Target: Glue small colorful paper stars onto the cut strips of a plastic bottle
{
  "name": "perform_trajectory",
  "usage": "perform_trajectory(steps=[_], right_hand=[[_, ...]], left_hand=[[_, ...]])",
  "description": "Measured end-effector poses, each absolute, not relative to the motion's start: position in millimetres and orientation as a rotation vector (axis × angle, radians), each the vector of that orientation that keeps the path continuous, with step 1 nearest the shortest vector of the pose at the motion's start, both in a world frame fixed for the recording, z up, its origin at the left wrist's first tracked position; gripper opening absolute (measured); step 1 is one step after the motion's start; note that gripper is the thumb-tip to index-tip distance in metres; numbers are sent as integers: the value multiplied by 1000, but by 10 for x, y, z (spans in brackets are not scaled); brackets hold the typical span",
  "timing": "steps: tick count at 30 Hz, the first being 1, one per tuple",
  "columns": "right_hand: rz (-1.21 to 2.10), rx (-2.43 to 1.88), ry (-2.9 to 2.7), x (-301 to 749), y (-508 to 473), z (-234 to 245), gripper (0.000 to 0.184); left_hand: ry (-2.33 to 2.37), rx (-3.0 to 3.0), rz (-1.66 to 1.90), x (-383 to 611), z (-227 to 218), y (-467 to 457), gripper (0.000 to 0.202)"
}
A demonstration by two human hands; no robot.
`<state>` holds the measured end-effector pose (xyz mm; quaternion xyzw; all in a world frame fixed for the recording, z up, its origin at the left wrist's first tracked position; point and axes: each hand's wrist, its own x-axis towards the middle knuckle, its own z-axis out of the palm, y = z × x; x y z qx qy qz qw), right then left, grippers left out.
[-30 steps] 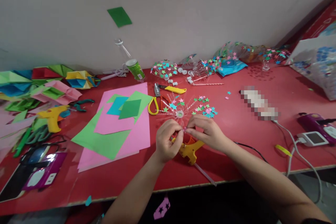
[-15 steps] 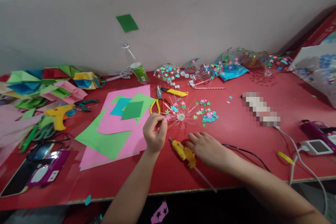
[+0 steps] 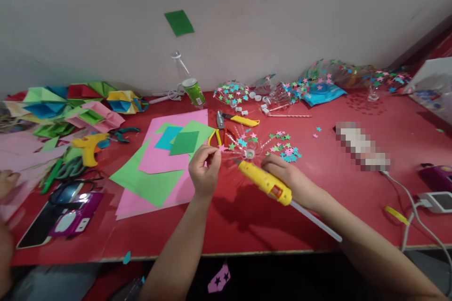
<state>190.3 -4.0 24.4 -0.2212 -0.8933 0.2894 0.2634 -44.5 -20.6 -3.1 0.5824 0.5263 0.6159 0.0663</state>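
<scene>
While the right hand (image 3: 291,176) grips the yellow plastic glue gun (image 3: 263,181) nearside of the clear splayed plastic piece (image 3: 249,154) | the left hand (image 3: 205,170) appears to pinch a small pink paper star (image 3: 222,148) left of that piece | risk — a leftward nozzle swing could burn that hand.

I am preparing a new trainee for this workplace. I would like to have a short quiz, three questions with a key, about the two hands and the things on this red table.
1. Which tool does the right hand hold?
2. True or false: the yellow-handled cutter lies on the pink paper.
3. Which colour is the star that the left hand pinches: a) blue, b) green, c) pink?

Key: 1. A yellow glue gun. 2. False; it lies to the right of the paper. 3. c.
</scene>
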Motion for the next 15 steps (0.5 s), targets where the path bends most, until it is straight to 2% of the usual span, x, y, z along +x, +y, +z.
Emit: perform_trajectory(steps=[7,15], right_hand=[[590,-677,-2256,1845,-33,83,32],[693,-770,-2205,1836,-89,161,35]], left_hand=[[1496,1880,1765,-240,-14,-292,12],[1493,1875,1733,-210,-11,-316,15]])
